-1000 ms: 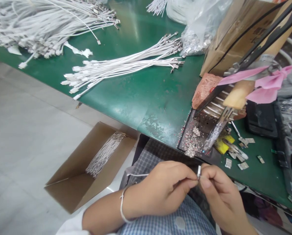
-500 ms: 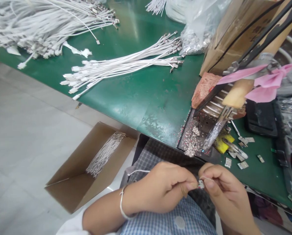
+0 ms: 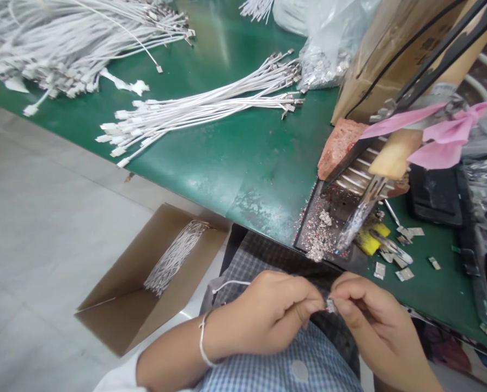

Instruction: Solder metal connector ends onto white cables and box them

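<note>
Above my lap, my left hand (image 3: pixel 274 313) is closed, thumb and forefinger pinching the end of a white cable (image 3: pixel 232 283). The cable's tail comes out behind that hand; most of its length is hidden. Facing it, my right hand (image 3: pixel 374 318) pinches a small silvery USB connector (image 3: pixel 330 305) between thumb and forefinger. The connector meets the cable end between the two sets of fingertips. Whether the two are joined is too small to tell.
A bundle of white cables (image 3: pixel 211 109) lies on the green table (image 3: pixel 243 163). A soldering iron (image 3: pixel 390 158) slants over a dross-covered tray (image 3: pixel 309 228), beside loose connectors (image 3: pixel 404 274). An open cardboard box (image 3: pixel 116 321) with cables stands below the table edge.
My fingertips and the connector have shifted slightly left. A thin strand that crossed my right fingertips no longer shows.
</note>
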